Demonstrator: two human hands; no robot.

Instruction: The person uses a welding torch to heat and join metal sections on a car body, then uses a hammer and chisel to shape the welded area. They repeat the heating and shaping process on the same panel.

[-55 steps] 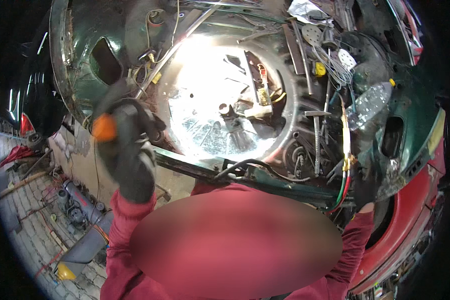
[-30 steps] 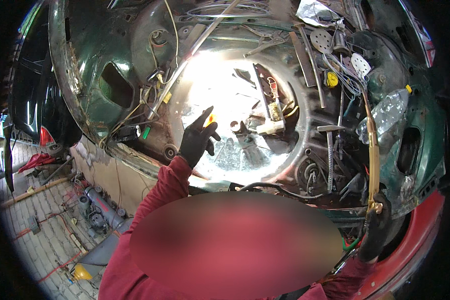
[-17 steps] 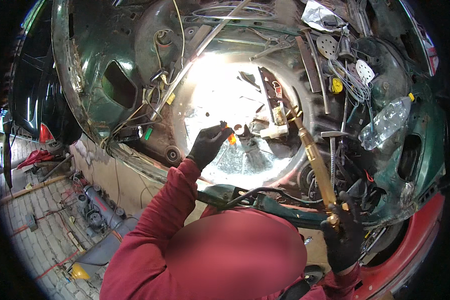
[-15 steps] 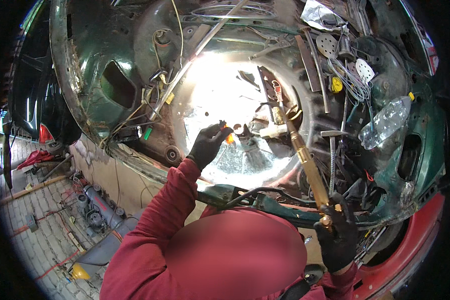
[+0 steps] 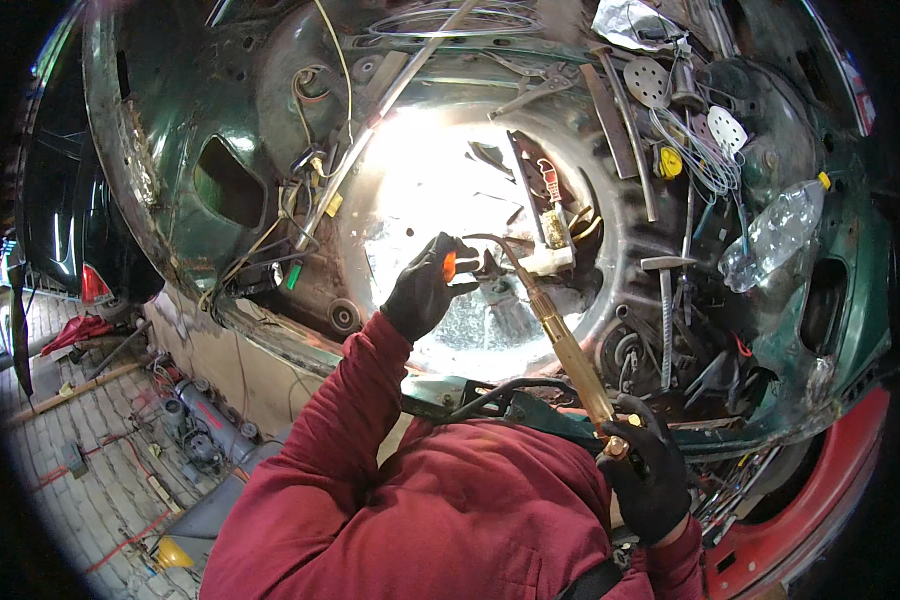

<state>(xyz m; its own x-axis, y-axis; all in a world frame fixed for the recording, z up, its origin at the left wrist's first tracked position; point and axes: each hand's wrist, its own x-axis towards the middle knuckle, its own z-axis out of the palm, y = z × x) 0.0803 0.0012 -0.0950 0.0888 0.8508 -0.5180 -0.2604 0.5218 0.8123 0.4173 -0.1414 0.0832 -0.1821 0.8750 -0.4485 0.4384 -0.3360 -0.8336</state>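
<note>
Left hand closed on small orange piece, likely a lighter, above bright well. Right hand grips torch at valve end; bent tip near left fingers. Step, seemingly: pairing both. Next calls for steady tip, fingers clear.

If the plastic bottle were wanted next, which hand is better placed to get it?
Probably the right hand: it is nearer the bottle, though it holds the brass torch. The left hand is farther away, with something orange in its fingers.

The torch has neared the orange object.
</note>
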